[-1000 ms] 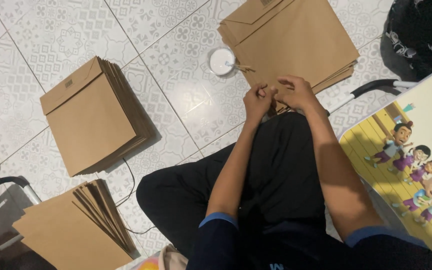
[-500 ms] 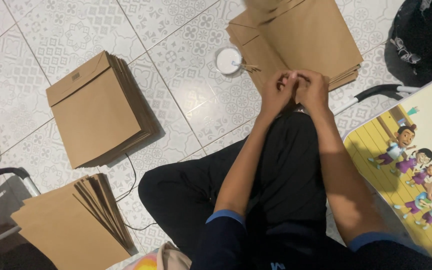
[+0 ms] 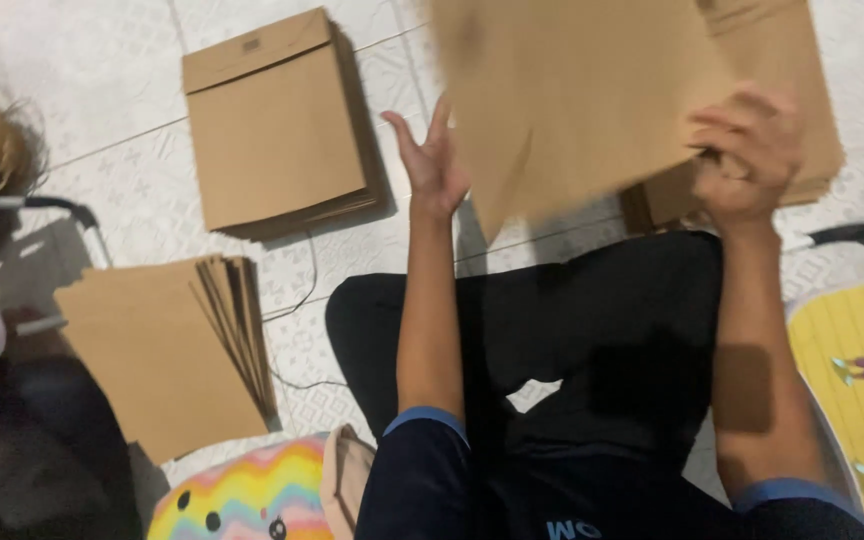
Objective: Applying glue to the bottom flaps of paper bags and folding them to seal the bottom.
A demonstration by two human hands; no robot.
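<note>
A brown paper envelope (image 3: 572, 100) is lifted in the air in front of me, blurred by motion. My right hand (image 3: 747, 150) grips its right edge. My left hand (image 3: 432, 160) is open with fingers spread, at the envelope's left edge, palm toward it. Behind the lifted envelope lies a stack of brown envelopes (image 3: 802, 120) on the tiled floor, mostly hidden. My crossed legs in black trousers (image 3: 572, 340) are below the hands.
A second stack of brown envelopes (image 3: 272, 130) lies at the upper left, and a fanned stack (image 3: 162, 350) at the lower left. A thin black cable (image 3: 297, 300) runs between them. A colourful cartoon board (image 3: 857, 370) is at right, a rainbow-patterned object (image 3: 242, 495) at the bottom.
Both hands were pinched together at the near edge of the far stack. Now the right hand has raised one envelope and the left hand has opened. The view has swung left.
</note>
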